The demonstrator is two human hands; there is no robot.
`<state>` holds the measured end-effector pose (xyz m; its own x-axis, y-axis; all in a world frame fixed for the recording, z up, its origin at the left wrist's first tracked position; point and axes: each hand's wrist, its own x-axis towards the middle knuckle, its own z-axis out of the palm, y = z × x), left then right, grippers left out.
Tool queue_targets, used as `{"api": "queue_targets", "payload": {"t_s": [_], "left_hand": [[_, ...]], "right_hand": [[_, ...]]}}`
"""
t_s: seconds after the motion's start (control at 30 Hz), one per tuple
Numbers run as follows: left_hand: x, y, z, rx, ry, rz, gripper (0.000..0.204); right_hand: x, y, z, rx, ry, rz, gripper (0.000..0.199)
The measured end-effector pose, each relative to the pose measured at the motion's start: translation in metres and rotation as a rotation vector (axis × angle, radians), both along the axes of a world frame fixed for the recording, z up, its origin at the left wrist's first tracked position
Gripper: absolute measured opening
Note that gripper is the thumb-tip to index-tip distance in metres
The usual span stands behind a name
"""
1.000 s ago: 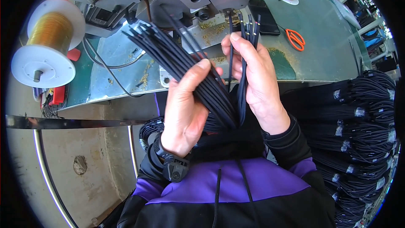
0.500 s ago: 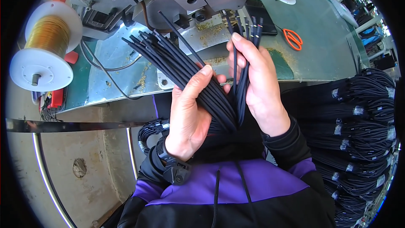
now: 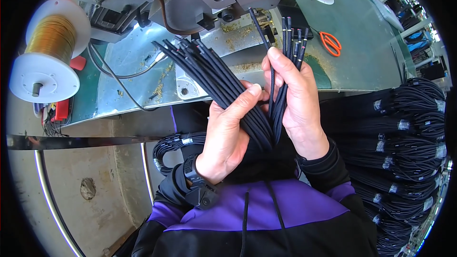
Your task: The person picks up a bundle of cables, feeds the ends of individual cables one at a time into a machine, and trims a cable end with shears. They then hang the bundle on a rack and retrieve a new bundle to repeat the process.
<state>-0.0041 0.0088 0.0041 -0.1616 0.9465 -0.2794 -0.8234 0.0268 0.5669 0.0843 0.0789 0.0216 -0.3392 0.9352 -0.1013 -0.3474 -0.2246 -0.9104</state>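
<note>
My left hand (image 3: pixel 227 131) is closed round a thick bundle of black braided cords (image 3: pixel 209 74), whose cut ends fan out to the upper left. A smaller group of black cords (image 3: pixel 281 100) is gripped in my right hand (image 3: pixel 297 95), and several of their tips show small metal-coloured bands. Between the right thumb and forefinger one single cord (image 3: pixel 261 28) stands apart, pointing up toward the machine. Both groups come together below the hands, in front of my lap. The left fingers are mostly hidden behind the bundle.
A grey crimping machine (image 3: pixel 190 4) stands ahead on the green table (image 3: pixel 352 52), with brass scraps around it. A spool of golden strip (image 3: pixel 52 43) is at the left. Orange-handled scissors (image 3: pixel 330 44) lie right of the machine. Tied black cord bundles (image 3: pixel 404 147) hang at the right.
Both hands have shifted slightly right. A single cord that stuck up from the left bundle is now pinched at the right hand, apart from the bundle.
</note>
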Motion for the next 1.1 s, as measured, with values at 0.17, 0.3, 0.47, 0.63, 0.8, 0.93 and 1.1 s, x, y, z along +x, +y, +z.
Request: {"api": "queue_targets", "payload": {"t_s": [0.17, 0.3, 0.47, 0.63, 0.8, 0.93, 1.1], "left_hand": [[-0.005, -0.002, 0.004, 0.033, -0.003, 0.037, 0.011], [-0.006, -0.002, 0.001, 0.036, -0.011, 0.038, 0.012], [-0.010, -0.001, 0.009, 0.035, -0.057, 0.095, 0.015], [-0.014, 0.000, 0.013, 0.025, -0.048, 0.157, 0.018], [-0.010, 0.004, 0.007, 0.024, -0.003, 0.124, 0.016], [-0.004, 0.005, 0.000, 0.027, 0.029, 0.066, 0.012], [-0.002, 0.005, -0.005, 0.065, 0.062, 0.028, 0.009]], "right_hand": [[0.001, -0.002, 0.002, -0.034, 0.075, -0.007, 0.024], [0.005, -0.008, 0.004, -0.081, 0.102, 0.029, 0.023], [-0.005, 0.003, 0.009, -0.133, 0.119, 0.045, 0.022], [-0.016, 0.016, 0.010, -0.203, 0.161, 0.014, 0.022], [-0.007, 0.016, 0.003, -0.117, 0.071, 0.113, 0.022], [-0.002, 0.000, -0.001, 0.185, -0.168, 0.160, 0.024], [0.005, 0.002, -0.007, 0.300, -0.225, 0.182, 0.025]]}}
